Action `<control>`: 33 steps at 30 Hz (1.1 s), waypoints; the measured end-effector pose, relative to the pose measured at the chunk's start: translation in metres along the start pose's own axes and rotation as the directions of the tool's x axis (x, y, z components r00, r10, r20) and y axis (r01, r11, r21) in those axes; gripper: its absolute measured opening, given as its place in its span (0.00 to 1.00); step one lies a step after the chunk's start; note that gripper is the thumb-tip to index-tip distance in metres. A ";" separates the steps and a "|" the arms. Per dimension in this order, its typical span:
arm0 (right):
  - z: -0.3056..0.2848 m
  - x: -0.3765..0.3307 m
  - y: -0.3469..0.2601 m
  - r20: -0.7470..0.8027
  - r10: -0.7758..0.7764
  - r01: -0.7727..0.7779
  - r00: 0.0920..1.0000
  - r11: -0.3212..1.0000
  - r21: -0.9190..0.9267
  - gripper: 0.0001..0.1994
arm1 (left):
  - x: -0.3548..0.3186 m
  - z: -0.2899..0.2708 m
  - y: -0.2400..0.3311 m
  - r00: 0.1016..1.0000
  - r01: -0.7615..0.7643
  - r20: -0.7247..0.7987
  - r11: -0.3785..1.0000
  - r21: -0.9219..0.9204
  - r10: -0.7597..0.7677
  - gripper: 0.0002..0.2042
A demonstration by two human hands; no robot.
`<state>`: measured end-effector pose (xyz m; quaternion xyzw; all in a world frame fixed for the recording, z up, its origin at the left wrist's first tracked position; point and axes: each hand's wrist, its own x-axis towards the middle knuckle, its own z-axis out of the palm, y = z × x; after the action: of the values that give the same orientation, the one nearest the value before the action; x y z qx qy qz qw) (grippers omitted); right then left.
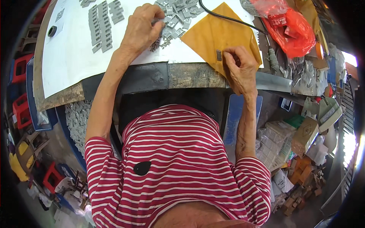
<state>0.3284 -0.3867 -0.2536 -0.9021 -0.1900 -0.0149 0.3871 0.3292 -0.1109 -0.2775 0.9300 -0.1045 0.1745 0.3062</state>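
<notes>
Showing a small dark block (219,55) lying on a tan cloth (205,34), toward the cloth's front corner and near the table edge (195,76). Holding the right hand (239,62) just beside the block, curling thumb and forefinger nearly together; not revealing any contact, or anything pinched between the tips, clearly enough to tell. Risking, it seems, a knock from the knuckles sending the block over the edge. Running a black cable (222,14) across the cloth's far corner, perhaps inviting a snag and a tug on cloth and block alike. Hovering the left hand (141,29) at the side of a heap of loose grey parts (185,13), bending fingers down with a slight gap toward the thumb; hiding too much to tell about a grip on any part. Scattering small brown bits (166,41) near the left wrist, probably easy to sweep astray. Lining up rows of grey parts (103,26) farther left on a white sheet (68,68), likely exposed to bumps from the left forearm.
</notes>
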 end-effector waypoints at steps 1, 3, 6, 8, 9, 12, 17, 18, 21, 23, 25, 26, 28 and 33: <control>0.001 0.002 0.000 0.029 -0.038 0.039 0.999 0.999 -0.016 0.03 | 0.000 0.000 0.001 1.000 0.001 0.000 1.000 -0.001 -0.001 0.08; 0.002 0.003 0.001 0.047 -0.059 0.061 0.997 0.998 -0.033 0.03 | 0.000 -0.001 0.002 1.000 -0.001 0.013 1.000 0.016 0.000 0.08; 0.004 0.007 0.002 0.072 -0.119 0.123 0.990 0.991 -0.058 0.03 | -0.001 -0.001 -0.001 0.999 0.030 0.015 0.999 -0.018 -0.030 0.08; 0.004 0.009 0.004 0.078 -0.153 0.159 0.985 0.985 -0.072 0.03 | -0.001 -0.001 0.001 0.998 0.055 0.022 0.998 -0.038 -0.054 0.09; 0.003 0.010 0.006 0.098 -0.186 0.195 0.978 0.976 -0.094 0.03 | -0.002 -0.001 0.001 0.997 0.079 0.031 0.995 -0.056 -0.078 0.09; 0.003 0.012 0.007 0.134 -0.236 0.252 0.963 0.960 -0.121 0.03 | -0.003 0.001 -0.002 0.996 0.088 0.034 0.992 -0.092 -0.085 0.10; 0.005 0.015 0.010 0.170 -0.297 0.323 0.940 0.933 -0.157 0.04 | -0.004 0.002 -0.003 0.999 0.053 0.003 0.993 -0.107 -0.053 0.09; 0.005 0.015 0.011 0.169 -0.312 0.340 0.935 0.925 -0.172 0.04 | -0.004 0.002 -0.003 0.999 0.035 -0.009 0.993 -0.113 -0.036 0.09; 0.005 0.015 0.011 0.172 -0.319 0.349 0.932 0.917 -0.191 0.04 | -0.004 0.001 -0.003 0.995 0.096 0.045 0.986 -0.133 -0.091 0.07; 0.005 0.014 0.011 0.174 -0.308 0.340 0.935 0.919 -0.199 0.04 | -0.004 0.002 -0.002 0.997 0.075 0.021 0.990 -0.123 -0.073 0.07; 0.006 0.014 0.011 0.160 -0.309 0.337 0.937 0.920 -0.200 0.04 | -0.004 0.002 -0.001 0.998 0.054 -0.003 0.992 -0.111 -0.055 0.06; 0.006 0.014 0.011 0.161 -0.311 0.339 0.937 0.919 -0.200 0.04 | -0.005 0.002 -0.001 0.999 0.042 -0.019 0.991 -0.127 -0.045 0.06; 0.007 0.015 0.011 0.167 -0.282 0.312 0.945 0.931 -0.191 0.04 | -0.005 0.000 0.000 0.999 0.029 -0.036 0.989 -0.142 -0.035 0.07; 0.005 0.016 0.012 0.147 -0.194 0.219 0.970 0.959 -0.180 0.03 | -0.004 -0.017 0.019 0.990 0.103 -0.070 0.959 -0.265 -0.126 0.06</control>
<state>0.3470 -0.3851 -0.2625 -0.9099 -0.3053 -0.0160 0.2803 0.3153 -0.1151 -0.2558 0.8778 -0.0594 0.1811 0.4396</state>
